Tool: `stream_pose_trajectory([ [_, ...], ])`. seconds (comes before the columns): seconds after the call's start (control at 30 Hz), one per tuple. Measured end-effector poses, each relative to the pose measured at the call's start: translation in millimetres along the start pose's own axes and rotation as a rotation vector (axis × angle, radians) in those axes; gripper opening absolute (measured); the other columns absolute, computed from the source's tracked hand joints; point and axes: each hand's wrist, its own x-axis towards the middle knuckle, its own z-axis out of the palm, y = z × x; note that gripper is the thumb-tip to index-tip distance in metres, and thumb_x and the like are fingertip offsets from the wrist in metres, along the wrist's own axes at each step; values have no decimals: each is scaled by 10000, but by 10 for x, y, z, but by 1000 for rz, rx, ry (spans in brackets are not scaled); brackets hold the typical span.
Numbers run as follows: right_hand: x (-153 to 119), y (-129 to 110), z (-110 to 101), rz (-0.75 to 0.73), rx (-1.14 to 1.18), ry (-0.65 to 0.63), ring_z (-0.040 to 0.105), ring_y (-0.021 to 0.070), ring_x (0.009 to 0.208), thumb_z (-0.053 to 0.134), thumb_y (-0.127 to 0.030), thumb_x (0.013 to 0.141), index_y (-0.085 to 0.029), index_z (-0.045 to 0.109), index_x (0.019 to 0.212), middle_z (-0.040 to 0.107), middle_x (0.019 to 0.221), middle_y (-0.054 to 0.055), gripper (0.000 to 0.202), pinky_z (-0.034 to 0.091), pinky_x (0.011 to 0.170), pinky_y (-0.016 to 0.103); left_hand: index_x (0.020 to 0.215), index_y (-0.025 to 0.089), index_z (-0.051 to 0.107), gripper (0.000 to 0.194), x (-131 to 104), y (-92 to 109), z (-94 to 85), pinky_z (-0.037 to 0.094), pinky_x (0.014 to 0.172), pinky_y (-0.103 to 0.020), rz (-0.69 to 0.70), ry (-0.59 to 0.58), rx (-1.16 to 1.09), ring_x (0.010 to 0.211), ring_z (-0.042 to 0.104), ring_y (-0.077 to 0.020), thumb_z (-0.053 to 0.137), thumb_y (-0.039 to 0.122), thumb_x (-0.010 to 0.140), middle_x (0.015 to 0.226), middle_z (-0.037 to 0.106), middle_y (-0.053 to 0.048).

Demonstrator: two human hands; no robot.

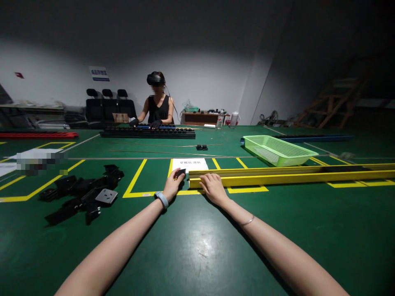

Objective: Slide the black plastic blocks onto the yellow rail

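A long yellow rail [277,177] with a channel along its length lies across the table to the right. My right hand [214,187] rests near its left end, fingers curled over the front wall. Just left of that end, my left hand [173,185] pinches a small black module [180,173] between thumb and fingers, close to the channel opening. Farther along, a dark strip [342,168] shows inside the channel. At left lies a loose pile of black modules [80,191]; one shows a grey face with socket-like slots [106,196].
Behind the rail stands a light green plastic basket [277,151]. A printed white sheet [189,164] lies behind my hands, with two small black parts [201,147] beyond. Across the table, a person [159,107] in a headset and black gloves handles dark rails [148,132].
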Motion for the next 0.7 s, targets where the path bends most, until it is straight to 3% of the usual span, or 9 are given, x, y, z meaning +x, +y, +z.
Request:
stream_pose_trajectory([
  [0.27, 12, 5, -29, 5, 14, -20, 484, 189, 902, 310, -334, 960, -212, 561, 1106, 594, 958, 62, 315, 302, 830, 338, 1239, 159, 534, 501, 16, 16, -6, 337, 1047, -353, 18, -51, 127, 1221, 478, -231, 586, 403, 805, 1333, 509, -122],
  [0.43, 5, -7, -34, 1, 23, -21, 483, 189, 902, 300, -332, 962, -206, 556, 1121, 592, 959, 65, 327, 300, 828, 339, 1232, 178, 536, 501, -2, -13, -25, 370, 1019, -376, 91, -99, 232, 1152, 529, -231, 591, 426, 799, 1277, 549, -119],
  [0.7, -18, -2, -19, 5, 9, -21, 479, 197, 922, 322, -343, 955, -209, 544, 1141, 592, 975, 66, 319, 300, 844, 344, 1178, 165, 528, 521, -54, 75, 12, 424, 957, -379, 36, -101, 202, 1077, 576, -230, 664, 402, 735, 1171, 604, -132],
])
